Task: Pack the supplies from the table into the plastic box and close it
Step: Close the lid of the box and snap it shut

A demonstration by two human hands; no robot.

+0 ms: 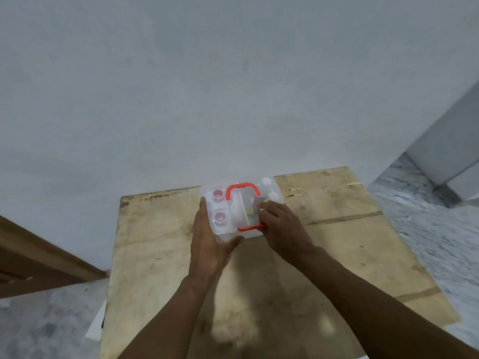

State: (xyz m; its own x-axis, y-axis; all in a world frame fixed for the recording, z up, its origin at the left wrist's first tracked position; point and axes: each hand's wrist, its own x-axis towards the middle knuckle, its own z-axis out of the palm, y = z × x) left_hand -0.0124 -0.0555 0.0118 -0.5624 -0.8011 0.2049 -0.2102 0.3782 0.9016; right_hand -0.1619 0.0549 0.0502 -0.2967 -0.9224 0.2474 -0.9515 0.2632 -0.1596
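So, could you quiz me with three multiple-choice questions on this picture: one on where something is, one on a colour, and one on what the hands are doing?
1. Where does the plastic box stand?
A) on the wooden table
B) on the floor
C) on a chair

2. What colour is the handle on top of it?
A) blue
B) orange-red
C) green

3. What are the two hands doing?
A) both hang clear of the box
B) only one touches the box
C) both touch the box

Answers: 1 A, the box sits on the wood near the far edge. 2 B, the handle lying across the top is orange-red. 3 C, the left hand lies against the box's left side and near corner, and the right hand rests on its top.
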